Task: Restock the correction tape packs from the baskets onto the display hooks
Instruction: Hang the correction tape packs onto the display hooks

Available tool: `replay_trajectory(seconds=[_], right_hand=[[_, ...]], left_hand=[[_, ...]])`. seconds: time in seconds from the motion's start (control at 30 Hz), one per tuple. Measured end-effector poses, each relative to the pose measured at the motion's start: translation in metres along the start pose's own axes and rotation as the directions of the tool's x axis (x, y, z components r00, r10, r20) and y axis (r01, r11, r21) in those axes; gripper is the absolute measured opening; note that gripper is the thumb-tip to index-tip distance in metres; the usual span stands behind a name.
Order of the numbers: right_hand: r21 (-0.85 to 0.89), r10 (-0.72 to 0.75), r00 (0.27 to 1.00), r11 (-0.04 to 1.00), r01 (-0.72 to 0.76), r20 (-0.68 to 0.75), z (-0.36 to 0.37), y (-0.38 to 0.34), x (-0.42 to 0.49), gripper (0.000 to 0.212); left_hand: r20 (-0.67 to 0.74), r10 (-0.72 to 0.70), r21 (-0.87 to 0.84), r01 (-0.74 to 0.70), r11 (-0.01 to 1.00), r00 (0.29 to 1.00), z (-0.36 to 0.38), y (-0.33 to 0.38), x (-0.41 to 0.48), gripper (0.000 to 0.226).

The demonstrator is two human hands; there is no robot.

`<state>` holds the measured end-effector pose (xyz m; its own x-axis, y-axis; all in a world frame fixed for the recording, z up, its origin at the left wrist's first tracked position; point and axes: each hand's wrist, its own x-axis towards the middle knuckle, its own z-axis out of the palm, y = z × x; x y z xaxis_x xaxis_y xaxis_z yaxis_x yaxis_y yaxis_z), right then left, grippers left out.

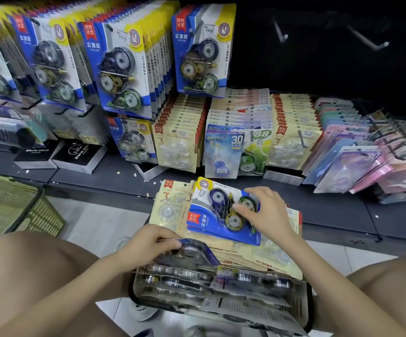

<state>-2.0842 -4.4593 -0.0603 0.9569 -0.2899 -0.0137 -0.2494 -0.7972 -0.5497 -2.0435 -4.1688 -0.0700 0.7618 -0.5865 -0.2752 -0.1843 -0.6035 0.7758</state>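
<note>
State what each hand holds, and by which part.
Right hand grips the blue pack by the right end of its blister. Left hand pinches the top edge of a dark pack standing in the basket.

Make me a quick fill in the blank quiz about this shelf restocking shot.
The pack under the right hand has a card coloured ____.
The ____ hand grips a dark pack in the near basket.
The floor basket at far left is ____.
The black boxes read alarm ____.
Missing words: blue, left, green, clock.
</note>
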Motion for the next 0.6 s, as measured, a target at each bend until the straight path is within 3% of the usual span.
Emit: replay_trajectory(seconds=[0.07,0.13,0.23,0.33,0.4,0.5,0.53,0.57,0.6], right_hand=[[0.197,-0.1,0.993,0.977,0.084,0.071,-0.009,-0.023,-0.018,0.053],[0.381,-0.17,0.948,0.923,0.057,0.268,-0.019,-0.051,-0.039,0.044],[0.447,-0.27,0.883,0.891,0.078,0.384,-0.013,-0.075,-0.052,0.048],[0.468,-0.241,0.932,0.879,0.091,0.272,-0.009,-0.083,-0.047,0.035],[0.537,-0.172,0.973,0.841,0.065,0.151,-0.016,-0.078,-0.041,0.029],[0.721,-0.017,0.999,0.692,0.034,-0.03,-0.035,-0.068,-0.03,0.04],[0.787,0.036,0.997,0.616,0.029,-0.065,-0.041,-0.064,-0.026,0.04],[0.848,0.087,0.993,0.529,0.018,-0.075,-0.044,-0.061,-0.022,0.038],[0.904,0.131,0.99,0.427,-0.008,-0.054,-0.046,-0.061,-0.018,0.038]], left_hand=[[-0.011,0.008,0.015,-0.007,1.0,1.0,-0.012,0.013,-0.003,0.043],[-0.027,0.033,0.045,-0.031,0.998,0.999,-0.025,0.031,-0.006,0.04],[-0.076,0.089,0.066,-0.084,0.994,0.993,-0.043,0.063,-0.005,0.023],[-0.115,0.162,0.163,-0.142,0.976,0.98,-0.055,0.088,0.005,0.016],[-0.233,0.233,0.239,-0.177,0.955,0.944,-0.062,0.094,0.011,0.011],[-0.546,0.384,0.437,-0.138,0.889,0.745,-0.077,0.085,0.023,0.049],[-0.633,0.358,0.401,-0.105,0.91,0.686,-0.08,0.082,0.026,0.057],[-0.683,0.287,0.304,-0.096,0.948,0.671,-0.079,0.082,0.028,0.063],[-0.689,0.181,0.15,-0.106,0.983,0.702,-0.073,0.084,0.031,0.068]])
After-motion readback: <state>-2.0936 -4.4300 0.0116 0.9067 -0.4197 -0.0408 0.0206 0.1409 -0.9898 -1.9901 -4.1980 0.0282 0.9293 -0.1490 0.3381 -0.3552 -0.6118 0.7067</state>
